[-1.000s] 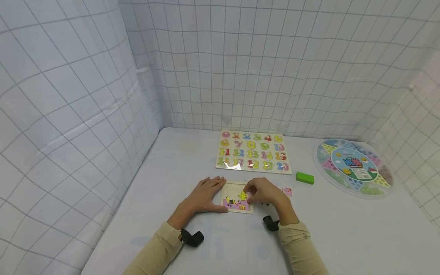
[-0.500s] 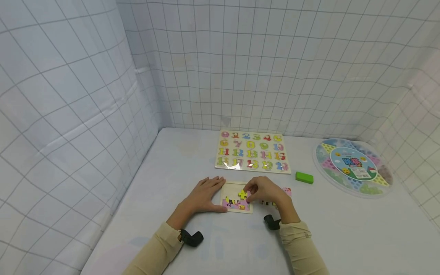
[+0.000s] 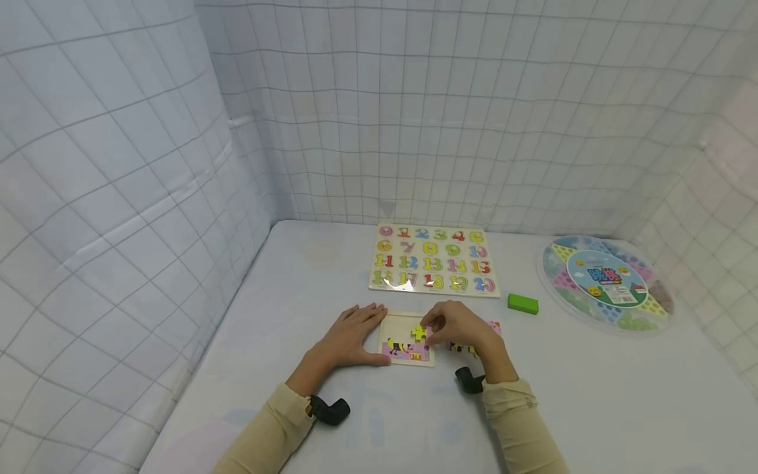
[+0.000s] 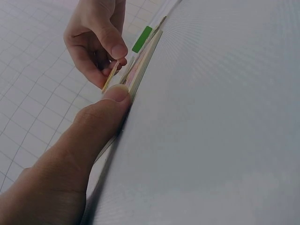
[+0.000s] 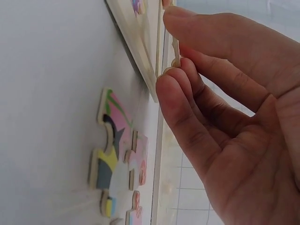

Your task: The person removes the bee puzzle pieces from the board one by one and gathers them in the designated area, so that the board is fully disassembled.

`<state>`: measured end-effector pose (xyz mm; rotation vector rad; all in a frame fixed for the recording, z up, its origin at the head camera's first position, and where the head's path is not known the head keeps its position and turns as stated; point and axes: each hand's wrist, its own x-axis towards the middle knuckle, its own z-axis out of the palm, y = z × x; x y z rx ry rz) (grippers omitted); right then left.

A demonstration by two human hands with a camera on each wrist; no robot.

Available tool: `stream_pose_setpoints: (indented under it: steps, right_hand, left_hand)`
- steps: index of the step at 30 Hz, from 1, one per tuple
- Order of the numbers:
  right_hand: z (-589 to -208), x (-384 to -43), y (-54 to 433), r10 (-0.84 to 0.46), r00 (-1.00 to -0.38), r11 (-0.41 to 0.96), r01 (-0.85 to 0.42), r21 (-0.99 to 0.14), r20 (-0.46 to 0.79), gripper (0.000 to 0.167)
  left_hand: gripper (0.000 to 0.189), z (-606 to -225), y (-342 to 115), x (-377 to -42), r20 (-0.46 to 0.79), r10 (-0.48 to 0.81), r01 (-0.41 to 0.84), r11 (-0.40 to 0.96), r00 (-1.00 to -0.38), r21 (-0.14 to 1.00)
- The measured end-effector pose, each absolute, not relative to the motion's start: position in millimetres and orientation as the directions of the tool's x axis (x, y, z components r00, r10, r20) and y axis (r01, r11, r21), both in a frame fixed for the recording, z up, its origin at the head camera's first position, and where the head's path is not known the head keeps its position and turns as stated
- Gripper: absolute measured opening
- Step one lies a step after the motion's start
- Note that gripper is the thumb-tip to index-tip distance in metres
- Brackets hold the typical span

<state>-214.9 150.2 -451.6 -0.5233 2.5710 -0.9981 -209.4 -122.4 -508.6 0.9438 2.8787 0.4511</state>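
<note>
A small wooden puzzle tray (image 3: 405,321) lies on the table between both hands, its near part filled with pink, yellow and black picture pieces. The left hand (image 3: 351,340) rests along the tray's left side, fingers extended at the far corner and thumb (image 4: 112,101) on the near rim. Over the tray's right part, the right hand (image 3: 458,326) pinches a yellow jigsaw piece (image 3: 418,334) between thumb and fingertips. From the left wrist, that piece shows tilted above the tray. Loose jigsaw pieces (image 5: 107,166) lie beside the tray, partly under the right hand.
Behind the tray lies a number puzzle board (image 3: 435,260). A green block (image 3: 523,303) sits to its right, and a round, flat game board (image 3: 606,280) with a printed label lies farther right. White gridded cloth walls (image 3: 438,131) surround the table.
Both hands stay nearly in place, the right hand still pinching the yellow jigsaw piece over the tray. The right wrist has shifted slightly, showing more of the loose pieces. The head view drifts a little.
</note>
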Motion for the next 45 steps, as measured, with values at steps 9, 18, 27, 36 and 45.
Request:
stream_pose_setpoints:
  steps: [9,18,27,36,45]
  right_hand:
    - [-444.2,-213.6,153.5,-0.447,-0.878,0.7,-0.225,-0.678,-0.17,0.025]
    - [-447.7,-205.2,177.5,-0.422,-0.891,0.725,-0.222,-0.652,-0.167,0.026]
    - [-452.8,-196.4,210.2,-0.384,-0.911,0.736,-0.203,-0.646,-0.152,0.026]
    - [-454.0,-186.6,243.6,-0.328,-0.932,0.773,-0.172,-0.611,-0.152,0.024]
    - [-455.7,-180.5,263.6,-0.257,-0.947,0.796,-0.093,-0.598,-0.195,0.025]
  left_hand:
    - [0.106,-508.2,-118.6,-210.9,0.026,0.587,0.563,0.761,-0.809,0.324]
    - [0.106,-508.8,-119.4,-210.6,0.026,0.589,0.565,0.759,-0.807,0.324]
    - [0.106,-509.1,-122.8,-210.6,0.034,0.595,0.572,0.754,-0.803,0.323]
    - [0.105,-507.4,-123.3,-210.4,0.034,0.593,0.571,0.755,-0.804,0.322]
    - [0.105,-508.0,-122.3,-210.1,0.032,0.595,0.571,0.753,-0.803,0.329]
